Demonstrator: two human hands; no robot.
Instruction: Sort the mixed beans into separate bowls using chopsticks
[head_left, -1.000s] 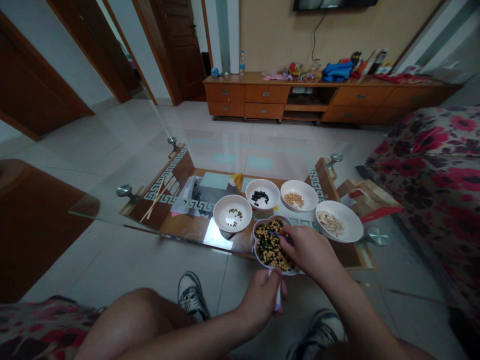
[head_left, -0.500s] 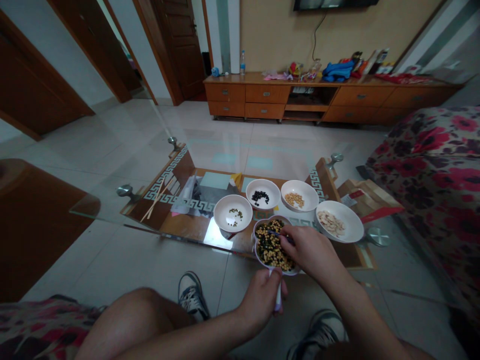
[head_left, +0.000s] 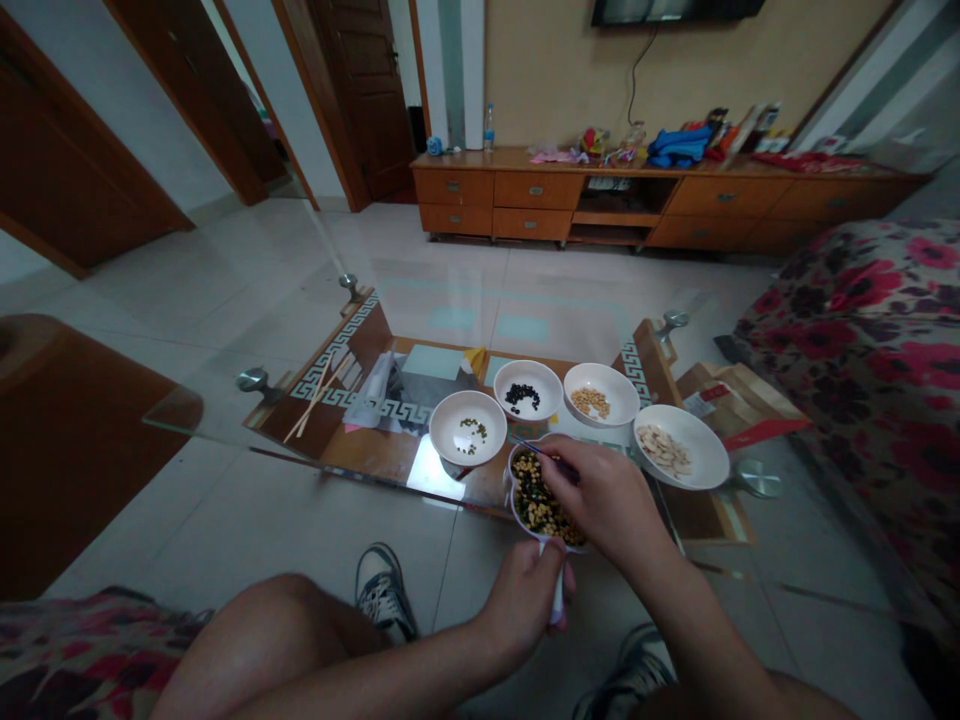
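Seated person, bare knee (head_left: 285, 625) and sneakers (head_left: 382, 595) in the lower frame. Hands close together but not touching, a scalloped white dish (head_left: 536, 497) between them at the near side of a glass-topped table (head_left: 196, 420).

Left hand (head_left: 521, 600): fingers closed around the white handle (head_left: 557, 600) below the dish. Dish tilted, not flat on the glass; it holds a dense mix of yellow beans, black beans and green seeds.

Right hand (head_left: 600, 495): above the dish, fingers pinched on a thin dark pick (head_left: 541, 453), which lies across the dish's far part. Exact tool type too small to tell.

Four white bowls stand in an arc on the table, beyond the dish. From left:
- green-seed bowl (head_left: 442, 430), a few green seeds
- black-bean bowl (head_left: 544, 373), a small heap of black beans
- yellow-bean bowl (head_left: 622, 388), a small heap of yellow beans
- pale-flake bowl (head_left: 711, 450), pale slivers, nearest the right hand

Under the glass, left of the bowls: loose chopsticks (head_left: 315, 400) and a plastic bag (head_left: 371, 395). Cardboard box (head_left: 739, 400) beyond the table's right end, beside a floral sofa (head_left: 862, 320). Far wall: wooden cabinet (head_left: 525, 195) carrying a water bottle (head_left: 489, 128) and a blue cloth (head_left: 679, 148).
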